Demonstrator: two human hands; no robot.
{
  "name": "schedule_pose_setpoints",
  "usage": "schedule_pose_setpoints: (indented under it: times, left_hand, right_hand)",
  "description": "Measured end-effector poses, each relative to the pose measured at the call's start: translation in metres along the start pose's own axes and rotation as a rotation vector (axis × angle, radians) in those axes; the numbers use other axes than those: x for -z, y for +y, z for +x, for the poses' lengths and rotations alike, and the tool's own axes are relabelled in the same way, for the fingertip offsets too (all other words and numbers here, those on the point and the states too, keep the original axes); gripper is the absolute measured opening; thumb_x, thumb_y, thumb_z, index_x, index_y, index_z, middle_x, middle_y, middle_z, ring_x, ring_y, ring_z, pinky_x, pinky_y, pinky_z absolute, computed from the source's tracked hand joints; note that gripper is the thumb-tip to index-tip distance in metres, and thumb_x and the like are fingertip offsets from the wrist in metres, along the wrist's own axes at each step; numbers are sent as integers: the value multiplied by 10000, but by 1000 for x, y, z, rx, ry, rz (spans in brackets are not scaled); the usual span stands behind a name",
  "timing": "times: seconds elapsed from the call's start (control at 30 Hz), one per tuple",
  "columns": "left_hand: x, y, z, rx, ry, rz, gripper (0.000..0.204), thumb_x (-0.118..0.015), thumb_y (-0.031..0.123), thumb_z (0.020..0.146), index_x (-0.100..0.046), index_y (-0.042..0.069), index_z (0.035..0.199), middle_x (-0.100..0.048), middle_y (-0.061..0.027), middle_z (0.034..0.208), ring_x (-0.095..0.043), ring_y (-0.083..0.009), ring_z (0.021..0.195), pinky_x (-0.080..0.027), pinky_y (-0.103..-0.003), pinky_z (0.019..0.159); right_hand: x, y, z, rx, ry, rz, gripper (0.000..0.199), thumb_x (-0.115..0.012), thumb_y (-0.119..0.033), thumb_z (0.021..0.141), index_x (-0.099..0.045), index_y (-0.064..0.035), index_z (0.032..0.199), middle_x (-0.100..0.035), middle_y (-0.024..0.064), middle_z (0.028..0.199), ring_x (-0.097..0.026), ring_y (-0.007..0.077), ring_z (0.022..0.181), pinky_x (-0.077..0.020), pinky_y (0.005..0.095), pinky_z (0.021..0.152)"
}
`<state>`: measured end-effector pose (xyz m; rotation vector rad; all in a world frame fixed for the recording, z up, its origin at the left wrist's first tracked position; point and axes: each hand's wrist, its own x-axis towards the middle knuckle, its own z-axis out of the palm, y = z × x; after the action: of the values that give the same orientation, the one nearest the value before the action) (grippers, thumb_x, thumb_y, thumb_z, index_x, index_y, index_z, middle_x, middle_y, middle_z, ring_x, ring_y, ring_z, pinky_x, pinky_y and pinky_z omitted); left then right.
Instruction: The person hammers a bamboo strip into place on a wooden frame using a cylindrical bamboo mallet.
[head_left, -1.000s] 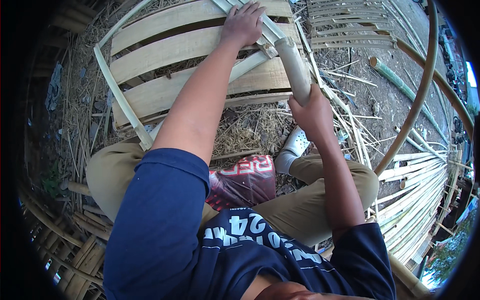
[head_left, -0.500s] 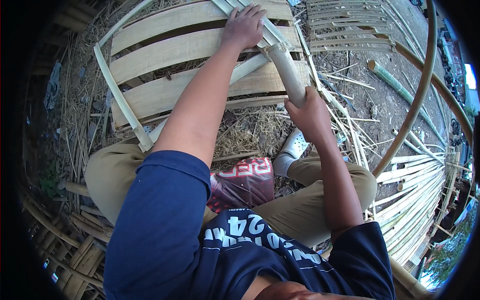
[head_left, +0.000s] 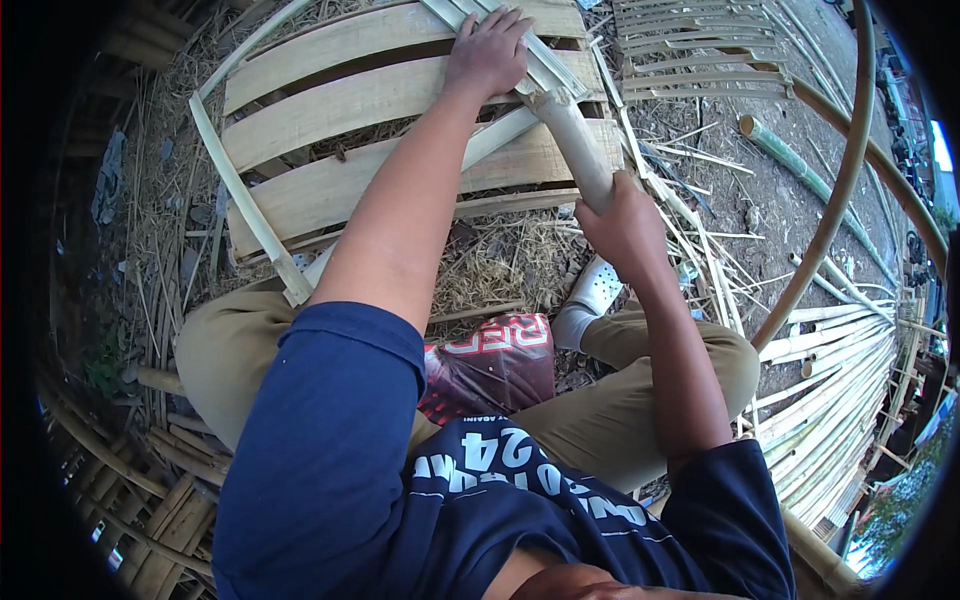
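My right hand [head_left: 625, 225] is closed around the lower end of a thick pale bamboo handle [head_left: 575, 145] that slants up to the left. My left hand [head_left: 488, 52] presses down on a bundle of thin split bamboo strips [head_left: 545, 65] where the handle's upper end meets them, lying across wide bamboo slats [head_left: 340, 110]. Whether the left hand's fingers wrap the strips or only rest on them is unclear. I sit with bent legs in tan trousers [head_left: 230, 350], one foot in a white shoe [head_left: 595, 290].
A red and white sack [head_left: 495, 365] lies between my legs. Dry shavings and straw [head_left: 500, 265] cover the ground. A long curved bamboo pole [head_left: 840, 190] arcs on the right beside stacked split strips [head_left: 850, 400]. A woven slat panel [head_left: 700, 50] lies at top right.
Both hands keep their grips. The right hand and the handle have shifted slightly to the left and up; the left hand stays on the strips.
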<state>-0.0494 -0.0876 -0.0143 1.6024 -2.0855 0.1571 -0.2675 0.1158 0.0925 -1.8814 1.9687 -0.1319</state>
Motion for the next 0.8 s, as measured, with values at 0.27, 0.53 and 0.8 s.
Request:
schedule_pose_setpoints:
  times: [0.27, 0.53, 0.8]
  left_hand:
    - [-1, -2, -3, 10, 30, -3, 486, -386, 272, 1058, -510, 201, 1522, -469, -19, 1611, -359, -200, 1528, -199, -500, 1283]
    - [12, 3, 6, 44, -97, -43, 488, -415, 267, 1065, -482, 171, 1539, -415, -47, 1643, -328, -226, 1541, -190, -478, 1290]
    - [23, 2, 3, 74, -143, -94, 509, -491, 240, 1021, -496, 122, 1516, -439, -92, 1622, -342, -263, 1527, -205, -472, 1283]
  right_hand:
    - [9, 1, 0, -27, -30, 180, 504, -754, -329, 849, -633, 86, 1108, -726, 277, 887, -741, 405, 813, -575, 488, 756]
    - [-11, 7, 8, -2, 35, -6, 424, -731, -292, 849, -584, 48, 1054, -724, 299, 930, -722, 466, 893, -568, 537, 806]
    - [1, -3, 2, -5, 22, -6, 432, -737, -311, 840, -609, 46, 1047, -730, 294, 936, -724, 467, 898, -574, 535, 817]
